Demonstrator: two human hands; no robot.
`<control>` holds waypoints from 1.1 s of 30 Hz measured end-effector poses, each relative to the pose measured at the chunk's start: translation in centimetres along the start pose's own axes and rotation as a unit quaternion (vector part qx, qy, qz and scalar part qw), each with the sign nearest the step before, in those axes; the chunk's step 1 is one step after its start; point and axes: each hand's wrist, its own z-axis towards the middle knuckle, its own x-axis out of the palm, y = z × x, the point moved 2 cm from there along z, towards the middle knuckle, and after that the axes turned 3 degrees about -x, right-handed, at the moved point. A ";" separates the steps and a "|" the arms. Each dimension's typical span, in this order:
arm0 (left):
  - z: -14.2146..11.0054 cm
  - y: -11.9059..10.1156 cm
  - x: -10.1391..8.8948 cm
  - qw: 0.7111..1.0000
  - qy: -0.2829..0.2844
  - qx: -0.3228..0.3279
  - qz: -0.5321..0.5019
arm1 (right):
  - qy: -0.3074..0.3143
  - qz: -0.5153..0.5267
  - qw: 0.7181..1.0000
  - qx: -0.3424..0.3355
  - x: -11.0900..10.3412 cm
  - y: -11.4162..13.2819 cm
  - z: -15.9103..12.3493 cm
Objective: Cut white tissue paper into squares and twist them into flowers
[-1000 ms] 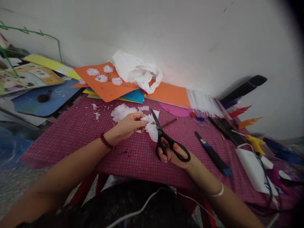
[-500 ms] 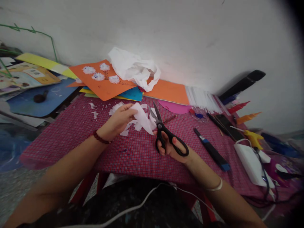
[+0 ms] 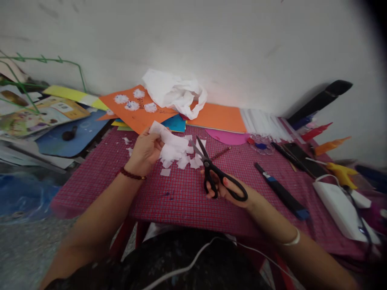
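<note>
My left hand pinches a piece of white paper between thumb and fingers, above the table. Black-handled scissors are in my right hand, fingers through the loops. Their blades stand apart and point up and left, near the right end of the paper but with no cut visible. Under and around the held paper lie several small cut scraps on the red checked tablecloth. A dark reddish pencil lies just beyond the scissors.
At the back are orange card with white flowers, a white plastic bag and orange sheets. To the right lie a black-and-blue cutter, a yellow glue gun and a white box-like object. A blue board sits left.
The held paper has turned from slanting down toward the scissors to lying more level, further from the blades. The whole view has shifted, so the table appears further right.
</note>
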 end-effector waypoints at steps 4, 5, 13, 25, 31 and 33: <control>0.1 -1.4 -1.0 0.968 -0.033 0.119 0.218 | -0.014 -0.247 0.969 -0.014 0.2 2.9 -0.6; 0.0 -1.6 -1.1 0.954 -0.031 0.133 0.265 | -0.039 -0.318 0.947 -0.020 0.0 3.5 -1.0; -1.3 -2.3 0.2 0.994 0.035 0.042 0.095 | -0.044 -0.573 0.818 0.017 -0.5 2.3 -4.9; -3.7 -0.7 1.8 0.975 0.172 -0.118 0.078 | -0.104 -0.262 0.947 -0.155 0.9 5.2 5.2; -3.6 -0.5 1.5 0.974 0.165 -0.110 0.113 | -0.011 -0.144 0.984 -0.107 1.9 3.6 9.2; -3.5 -0.6 1.5 0.976 0.152 -0.106 0.114 | -0.045 -0.123 0.987 -0.094 1.7 3.2 9.2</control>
